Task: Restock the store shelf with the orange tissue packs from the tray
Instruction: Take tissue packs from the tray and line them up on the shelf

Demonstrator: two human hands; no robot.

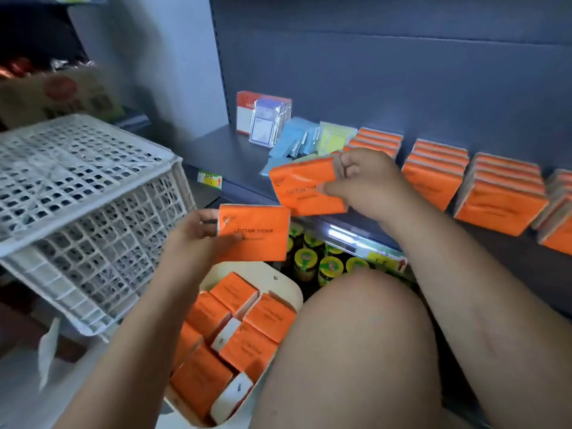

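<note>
The restocking is looking partway done: several rows of orange tissue packs point(501, 193) are already standing side by side on the dark store shelf point(223, 150), running from the middle out past the right edge of the view, while the cream tray point(298, 300) down by the person's knee point(356, 335) is holding a good number of loose packs point(266, 317), lying jumbled at different angles, so plenty is waiting to go up. Two more packs are in transit. The left grip point(198, 233) is holding one pack point(255, 232) flat and face-up above the tray, thumb lying across its printed face and fingers curling behind its left edge. The right grip point(368, 184) is pinching a second pack point(305, 188) by its right end, thumb on the front and fingers over the top edge, and is carrying it tilted just in front of the shelf's lip, near the leftmost orange row. Both forearms are reaching forward from below, the right one crossing above the knee. To the left of the orange rows, blue and yellow packets point(297, 140) are lying on the shelf, a white plastic crate point(86, 193) is sitting at the left, and yellow-lidded jars point(309, 261) are showing on the level below
</note>
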